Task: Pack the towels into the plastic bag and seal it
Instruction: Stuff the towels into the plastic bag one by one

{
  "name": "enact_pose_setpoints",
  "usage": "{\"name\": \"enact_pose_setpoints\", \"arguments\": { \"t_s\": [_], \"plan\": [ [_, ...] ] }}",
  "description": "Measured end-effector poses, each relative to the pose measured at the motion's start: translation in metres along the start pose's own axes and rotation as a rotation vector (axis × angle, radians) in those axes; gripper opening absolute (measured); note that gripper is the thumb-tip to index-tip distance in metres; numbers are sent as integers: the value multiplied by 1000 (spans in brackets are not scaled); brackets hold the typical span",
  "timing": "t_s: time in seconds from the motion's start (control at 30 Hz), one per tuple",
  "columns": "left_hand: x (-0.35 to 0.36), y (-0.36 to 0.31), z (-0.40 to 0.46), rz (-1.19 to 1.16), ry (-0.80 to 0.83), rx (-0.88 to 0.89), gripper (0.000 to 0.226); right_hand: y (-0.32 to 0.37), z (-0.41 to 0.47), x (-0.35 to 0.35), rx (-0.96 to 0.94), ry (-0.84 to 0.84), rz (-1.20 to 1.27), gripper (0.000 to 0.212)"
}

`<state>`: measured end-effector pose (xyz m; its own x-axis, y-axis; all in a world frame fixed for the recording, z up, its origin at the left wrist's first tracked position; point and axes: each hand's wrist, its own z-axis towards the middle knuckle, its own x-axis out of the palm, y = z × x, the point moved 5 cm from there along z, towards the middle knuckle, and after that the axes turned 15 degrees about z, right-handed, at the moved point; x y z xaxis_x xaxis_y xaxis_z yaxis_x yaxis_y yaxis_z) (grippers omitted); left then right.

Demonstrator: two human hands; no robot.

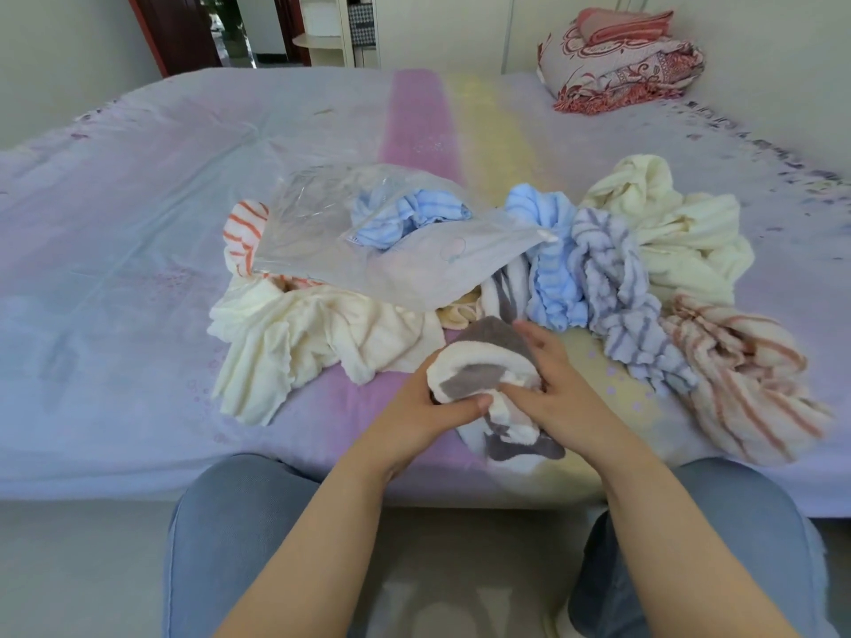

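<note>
Both the left hand (433,402) and the right hand (552,389) grip a bunched grey-and-white striped towel (488,366) on the bed (138,223), its long axis running away from the person toward the clear, unsealed plastic bag (405,250) lying beyond the fingers, any print on it unreadable.

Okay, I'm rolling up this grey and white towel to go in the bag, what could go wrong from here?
1. The plastic bag lies flat on other towels with one blue towel already in it; its mouth may need holding open, and both hands are busy on the grey and white towel.
2. That towel's tail hangs loose and could unroll.
3. Many bulky towels remain, so sealing may fail.
</note>
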<state>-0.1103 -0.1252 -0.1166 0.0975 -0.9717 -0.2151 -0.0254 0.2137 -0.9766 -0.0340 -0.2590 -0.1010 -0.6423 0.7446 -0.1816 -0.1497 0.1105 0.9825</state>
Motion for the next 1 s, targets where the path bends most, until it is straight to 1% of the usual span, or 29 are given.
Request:
{"name": "enact_pose_setpoints", "arguments": {
  "t_s": [0.03, 0.07, 0.1, 0.13, 0.17, 0.2, 0.23, 0.3, 0.33, 0.37, 0.4, 0.43, 0.47, 0.5, 0.53, 0.57, 0.63, 0.67, 0.7, 0.73, 0.77, 0.8, 0.83, 0.9, 0.93, 0.97, 1.0],
  "plan": [
    [-2, -2, -2, 8, 6, 1, 43, 1, -1, 2, -31, 12, -23, 50],
    [-5, -4, -4, 18, 10, -1, 39, 2, -2, 3, -61, 33, -9, 51],
    [-9, -8, -7, 25, 11, 5, 37, 6, -1, 5, -89, 59, 53, 51],
    [-14, -12, -10, 27, 8, 28, 36, 10, 1, 5, -109, 78, 139, 56],
    [-19, -18, -14, 15, 10, 60, 37, 9, 6, 2, -107, 75, 202, 63],
    [-24, -25, -18, -10, 16, 94, 38, 6, 14, -2, -98, 34, 178, 64],
    [-29, -33, -23, -46, 29, 116, 36, -3, 25, -8, -95, -13, 49, 58],
    [-36, -43, -27, -65, 46, 152, 34, -23, 45, -10, -47, -4, -383, 40],
    [-40, -46, -29, -42, 25, 160, 32, -34, 52, -7, 7, 26, -531, 40],
    [-43, -49, -29, -10, -6, 165, 31, -44, 56, -4, 54, 28, -578, 45],
    [-47, -48, -29, 31, -43, 170, 33, -47, 55, -3, 78, -27, -533, 50],
    [-50, -47, -29, 62, -77, 168, 35, -43, 50, -1, 67, -130, -435, 54],
    [-54, -44, -28, 90, -109, 163, 40, -35, 42, 0, 57, -240, -288, 55],
    [-57, -41, -28, 129, -117, 155, 48, -29, 33, -2, 60, -345, -85, 53],
    [-60, -36, -26, 184, -95, 146, 57, -28, 26, -2, 89, -401, 133, 51],
    [-59, -34, -25, 253, -27, 135, 67, -29, 21, -1, 117, -416, 323, 49],
    [-52, -32, -24, 404, 144, 80, 83, -30, 15, 4, 193, -346, 644, 41],
    [-49, -29, -21, 481, 196, 35, 83, -28, 14, 7, 237, -285, 799, 44],
    [-45, -28, -19, 566, 241, -22, 80, -26, 12, 11, 287, -223, 934, 51],
    [-41, -28, -18, 591, 270, -47, 73, -22, 12, 15, 320, -168, 1030, 59],
    [-34, -33, -16, 559, 300, -16, 63, -18, 13, 15, 317, -135, 1097, 67],
    [-29, -34, -16, 453, 312, 18, 56, -15, 14, 13, 293, -115, 1142, 73],
    [-27, -31, -14, 319, 257, 16, 56, -13, 16, 9, 239, -99, 1179, 78],
    [-33, -17, -2, 133, 56, -29, 48, -11, 18, 4, 137, -70, 1234, 93],
    [-34, -10, 3, 108, -30, -39, 40, -10, 16, 6, 126, -51, 1194, 100],
    [-31, -8, 6, 89, -86, -26, 37, -11, 15, 9, 124, -42, 1096, 108],
    [-28, -7, 9, 95, -122, -11, 40, -12, 13, 12, 115, -42, 950, 116]
  ]
}}
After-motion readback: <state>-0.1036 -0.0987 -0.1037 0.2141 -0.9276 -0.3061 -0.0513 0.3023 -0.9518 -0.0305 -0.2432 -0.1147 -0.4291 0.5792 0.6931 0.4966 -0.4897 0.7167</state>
